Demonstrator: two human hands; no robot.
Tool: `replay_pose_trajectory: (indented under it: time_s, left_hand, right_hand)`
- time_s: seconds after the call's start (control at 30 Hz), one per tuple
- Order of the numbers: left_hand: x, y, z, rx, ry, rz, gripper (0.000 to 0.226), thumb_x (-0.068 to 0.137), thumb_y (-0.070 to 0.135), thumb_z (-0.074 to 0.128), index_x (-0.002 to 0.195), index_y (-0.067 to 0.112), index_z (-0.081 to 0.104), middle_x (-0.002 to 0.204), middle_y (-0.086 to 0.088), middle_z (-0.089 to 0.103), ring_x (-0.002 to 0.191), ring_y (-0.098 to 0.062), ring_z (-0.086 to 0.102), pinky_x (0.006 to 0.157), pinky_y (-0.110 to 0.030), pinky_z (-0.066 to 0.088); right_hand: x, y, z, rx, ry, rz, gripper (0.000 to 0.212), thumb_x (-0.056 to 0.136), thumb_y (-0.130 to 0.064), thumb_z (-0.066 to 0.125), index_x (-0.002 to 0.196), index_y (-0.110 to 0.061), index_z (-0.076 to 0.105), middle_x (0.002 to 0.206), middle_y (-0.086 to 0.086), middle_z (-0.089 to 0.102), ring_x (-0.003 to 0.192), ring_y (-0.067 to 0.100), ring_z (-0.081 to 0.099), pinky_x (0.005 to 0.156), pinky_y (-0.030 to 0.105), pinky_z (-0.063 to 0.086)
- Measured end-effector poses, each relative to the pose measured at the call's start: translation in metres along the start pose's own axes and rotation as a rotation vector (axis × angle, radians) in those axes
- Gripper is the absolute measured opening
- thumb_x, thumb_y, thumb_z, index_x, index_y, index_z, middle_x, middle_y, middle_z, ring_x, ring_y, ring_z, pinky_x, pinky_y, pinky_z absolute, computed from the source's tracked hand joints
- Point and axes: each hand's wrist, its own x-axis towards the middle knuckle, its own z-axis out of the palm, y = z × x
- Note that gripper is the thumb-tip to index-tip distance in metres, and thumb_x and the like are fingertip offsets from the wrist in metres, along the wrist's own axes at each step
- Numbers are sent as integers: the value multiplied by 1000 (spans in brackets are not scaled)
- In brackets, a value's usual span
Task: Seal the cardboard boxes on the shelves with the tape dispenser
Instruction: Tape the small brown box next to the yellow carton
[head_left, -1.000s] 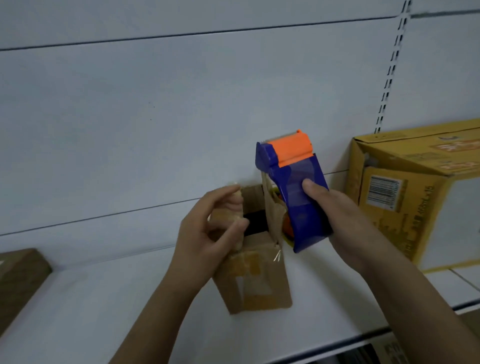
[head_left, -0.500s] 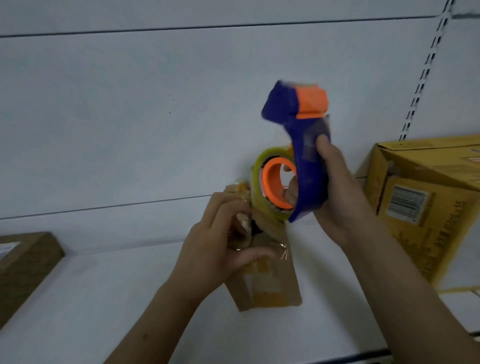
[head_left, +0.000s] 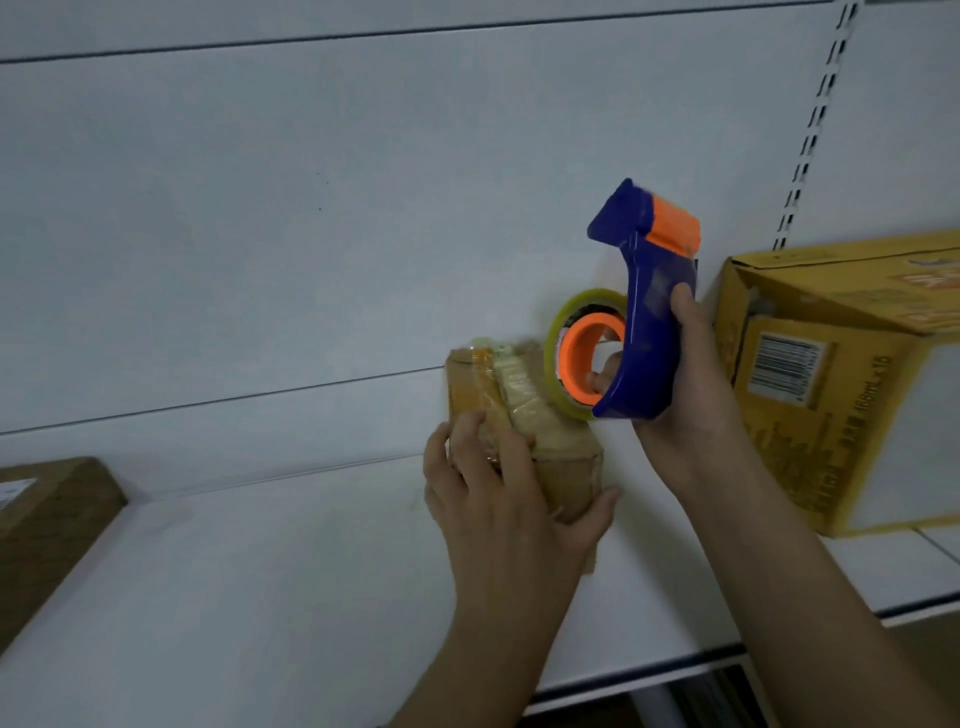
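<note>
- The small cardboard box stands on the white shelf just right of centre, its top flaps closed under wrinkled clear tape, so nothing inside it shows.
- The left hand grips this box from the near side, fingers curled over its top edge and thumb pressed to its right face at about 3 o'clock from the palm.
- The right hand is wrapped round the blue handle of the tape dispenser, which is held upright at 1 o'clock from the box, orange cutter head uppermost; the yellowish tape roll on its orange hub nearly touches the box's top right corner.
- A large yellow carton sits closed on the shelf at 3 o'clock from the dispenser, barcode label facing left; a brown box lies at 9 o'clock.
- A second ago the small box's top was open and dark inside, with the left fingers pinching a flap; now the flaps are down and taped, and the dispenser has risen and turned so that the roll faces the camera.
- The brown box and the yellow carton are cut off by the frame edges; the carton's print is too blurred to read; the left hand hides the small box's near face.
</note>
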Motion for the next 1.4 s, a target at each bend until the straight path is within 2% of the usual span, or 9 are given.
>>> replay_pose_trajectory:
  time_s: [0.13, 0.27, 0.43, 0.57, 0.7, 0.8, 0.97, 1.2, 1.4]
  left_hand:
    - [-2, -16, -12, -274, -37, 81, 66, 59, 59, 73, 108, 17, 59, 129, -3, 47, 124, -32, 41, 98, -45, 47]
    - [29, -84, -35, -537, -430, 279, 67, 64, 43, 79, 124, 39, 49, 147, 10, 29, 141, -17, 28, 111, -38, 38]
    - [69, -120, -59, -632, -834, 175, 69, 75, 4, 75, 126, 44, 50, 152, 25, 27, 140, 0, 33, 105, -27, 44]
    - [85, -116, -65, -733, -888, 99, 62, 62, -1, 54, 115, 30, 58, 150, 24, 41, 135, -5, 46, 86, -34, 55]
    - [83, -106, -63, -771, -909, 92, 51, 79, 9, 52, 127, 27, 53, 148, 25, 43, 132, -2, 47, 98, -32, 50]
    - [76, -92, -59, -746, -813, 17, 32, 102, 47, 47, 121, 24, 61, 140, 33, 47, 125, 13, 46, 96, -13, 40]
    - [71, -86, -45, -659, -645, -56, 19, 98, 40, 55, 116, 36, 63, 127, 30, 58, 113, 9, 55, 96, -24, 47]
    - [76, -78, -58, -676, -657, -184, 83, 81, 66, 53, 154, 44, 18, 159, 18, 24, 137, -8, 39, 102, -24, 38]
    - [108, -53, -98, -431, -67, 285, 82, 79, 69, 56, 149, 29, 36, 147, 11, 38, 136, -7, 31, 107, -10, 23]
  right_hand:
    - [-9, -7, -15, 1, 11, -3, 24, 97, -41, 51, 107, -23, 63, 79, -5, 70, 65, 7, 65, 53, 22, 53]
    - [-14, -29, -36, -58, -67, 82, 47, 85, -47, 60, 124, -21, 62, 101, 2, 70, 86, 14, 68, 66, 29, 57]
    - [-12, -51, -47, -151, -177, 68, 31, 97, -41, 52, 113, -16, 57, 72, 2, 55, 54, 13, 51, 51, 26, 46]
    - [-5, -68, -39, -144, -179, 13, 31, 97, -42, 52, 115, -17, 55, 76, 0, 53, 54, 13, 51, 51, 27, 46]
    - [-5, -71, -29, -142, -183, 47, 30, 95, -41, 54, 112, -16, 59, 76, 1, 56, 55, 13, 54, 52, 26, 49]
    - [-8, -63, -17, -188, -168, 167, 26, 94, -41, 56, 98, -17, 64, 68, 2, 58, 52, 14, 55, 50, 25, 51]
    - [-3, -47, 0, -325, -280, 367, 33, 95, -42, 55, 109, -13, 59, 61, -1, 60, 49, 11, 57, 55, 29, 48]
    - [6, -46, 11, -475, -286, 427, 50, 87, -51, 61, 119, -12, 62, 73, 2, 67, 54, 13, 62, 53, 28, 50]
    - [3, -58, 33, -642, -332, 443, 59, 74, -65, 52, 107, -18, 68, 85, 1, 75, 68, 13, 71, 57, 24, 57]
